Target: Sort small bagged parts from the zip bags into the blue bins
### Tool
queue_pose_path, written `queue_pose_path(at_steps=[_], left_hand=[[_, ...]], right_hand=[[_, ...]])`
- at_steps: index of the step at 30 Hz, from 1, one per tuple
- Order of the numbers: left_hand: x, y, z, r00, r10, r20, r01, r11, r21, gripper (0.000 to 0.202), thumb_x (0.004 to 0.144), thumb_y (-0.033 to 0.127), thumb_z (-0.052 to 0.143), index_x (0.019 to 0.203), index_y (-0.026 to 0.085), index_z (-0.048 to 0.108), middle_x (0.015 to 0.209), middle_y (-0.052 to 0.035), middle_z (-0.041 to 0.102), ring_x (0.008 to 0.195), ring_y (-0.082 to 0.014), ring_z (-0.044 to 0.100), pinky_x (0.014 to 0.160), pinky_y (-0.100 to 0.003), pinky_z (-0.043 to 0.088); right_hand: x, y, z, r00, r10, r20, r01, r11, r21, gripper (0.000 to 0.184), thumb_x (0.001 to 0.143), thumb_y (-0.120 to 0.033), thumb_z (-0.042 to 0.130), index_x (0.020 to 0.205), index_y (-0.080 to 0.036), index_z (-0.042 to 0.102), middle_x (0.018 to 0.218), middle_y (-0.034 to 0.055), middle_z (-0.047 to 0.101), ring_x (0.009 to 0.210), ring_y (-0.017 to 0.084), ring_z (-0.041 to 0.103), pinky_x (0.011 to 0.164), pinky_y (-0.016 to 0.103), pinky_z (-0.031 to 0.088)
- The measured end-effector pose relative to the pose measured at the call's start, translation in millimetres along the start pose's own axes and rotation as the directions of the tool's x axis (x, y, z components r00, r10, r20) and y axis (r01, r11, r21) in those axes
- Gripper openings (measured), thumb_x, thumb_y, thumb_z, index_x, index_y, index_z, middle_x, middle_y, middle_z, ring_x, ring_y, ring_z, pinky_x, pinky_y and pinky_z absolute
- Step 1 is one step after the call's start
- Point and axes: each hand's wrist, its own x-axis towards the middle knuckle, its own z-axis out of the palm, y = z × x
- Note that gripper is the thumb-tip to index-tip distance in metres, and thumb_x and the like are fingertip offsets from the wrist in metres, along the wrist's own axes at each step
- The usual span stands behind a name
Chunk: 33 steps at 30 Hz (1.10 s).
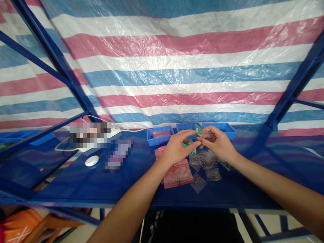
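Note:
Above the middle of the table, a small green plastic bag (198, 131) is held up between my two hands. My right hand (219, 142) pinches it from the right with curled fingers. At its left edge, my left hand (180, 145) closes in with thumb and forefinger, the thumb tip meeting the right fingertips. Below the hands lie several clear bags (213, 174) with small brass-coloured parts inside. Pink zip bags (178, 174) are piled under my left wrist. Some green bags (192, 150) show partly behind my left hand.
Blue bins (160, 136) line the back, one holding pink bags; another blue bin (224, 129) stands behind my right hand. A white oval case (92, 161), a blurred-out flat object (118, 156) and white cables are at left. Blue frame posts (291, 87) flank a striped sheet.

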Motion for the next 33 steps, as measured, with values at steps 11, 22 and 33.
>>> queue_pose_path(at_steps=[11, 22, 33], left_hand=[[3.7, -3.8, -4.9, 0.989, -0.102, -0.104, 0.107, 0.993, 0.044, 0.024, 0.096, 0.034, 0.070, 0.115, 0.020, 0.076, 0.105, -0.0083, 0.079, 0.092, -0.0220, 0.075, 0.080, -0.032, 0.060], [2.6, -19.8, 1.0, 0.981, -0.184, -0.051, 0.171, 0.964, -0.204, 0.039, 0.092, 0.035, 0.074, 0.127, 0.019, 0.063, 0.108, -0.0089, 0.078, 0.097, -0.0219, 0.076, 0.085, -0.031, 0.060], [4.2, -8.8, -10.9, 0.994, -0.060, -0.094, 0.066, 0.996, 0.061, 0.021, 0.095, 0.015, 0.061, 0.099, 0.022, 0.081, 0.120, -0.0076, 0.077, 0.112, -0.0226, 0.071, 0.100, -0.037, 0.056]], right_hand=[[0.0, -0.9, 3.5, 0.992, -0.091, -0.088, 0.080, 0.989, -0.124, 0.041, 0.085, -0.043, 0.084, 0.117, -0.027, 0.066, 0.100, 0.0047, 0.069, 0.093, 0.022, 0.068, 0.073, 0.033, 0.063], [3.7, 3.0, 1.5, 0.996, 0.008, 0.085, -0.020, 0.990, 0.141, 0.039, 0.083, -0.042, 0.087, 0.113, -0.028, 0.065, 0.088, 0.0004, 0.075, 0.073, 0.019, 0.073, 0.061, 0.033, 0.063], [2.8, 0.8, -6.6, 0.993, -0.117, -0.006, 0.116, 0.989, -0.090, 0.017, 0.089, -0.042, 0.078, 0.098, -0.028, 0.079, 0.130, 0.0075, 0.066, 0.102, 0.025, 0.072, 0.081, 0.041, 0.067]])
